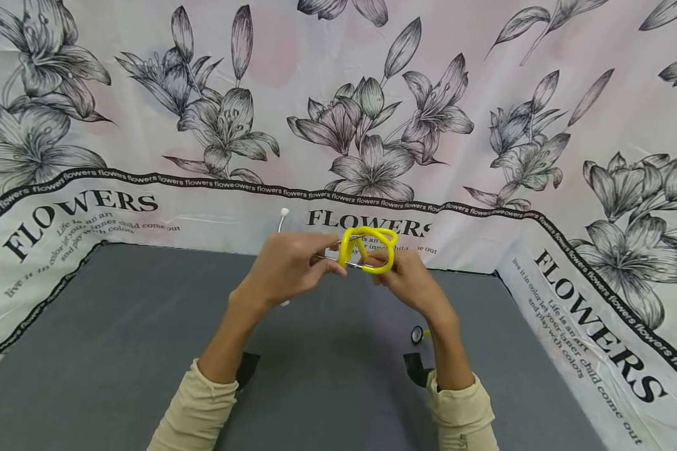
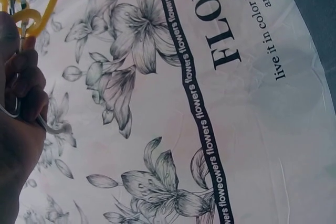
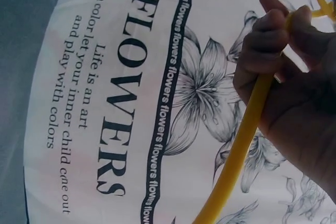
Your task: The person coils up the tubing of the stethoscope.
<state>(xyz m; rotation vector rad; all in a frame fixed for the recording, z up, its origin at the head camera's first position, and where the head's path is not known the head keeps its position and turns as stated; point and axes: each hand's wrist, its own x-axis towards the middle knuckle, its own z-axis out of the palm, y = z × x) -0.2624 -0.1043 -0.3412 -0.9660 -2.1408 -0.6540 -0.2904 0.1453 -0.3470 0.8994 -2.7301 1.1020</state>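
A stethoscope with yellow tubing (image 1: 378,269) is held up between both hands, its tube looped around its metal ear tubes. My left hand (image 1: 290,263) grips the ear tubes; one white eartip (image 1: 284,212) sticks up behind that hand. On the other side my right hand (image 1: 409,275) pinches the yellow tube close to the loops. In the right wrist view, a length of tube (image 3: 239,145) runs down from under the curled fingers. The round chest piece (image 1: 417,335) hangs beside the right forearm, much of its tube hidden behind the arm.
Below the hands spreads a dark grey tabletop (image 1: 327,376). A white cloth (image 1: 338,213) printed with flowers and lettering rises along the back and sides. Dark straps (image 1: 415,369) show beside both forearms, near the beige sleeves (image 1: 462,407).
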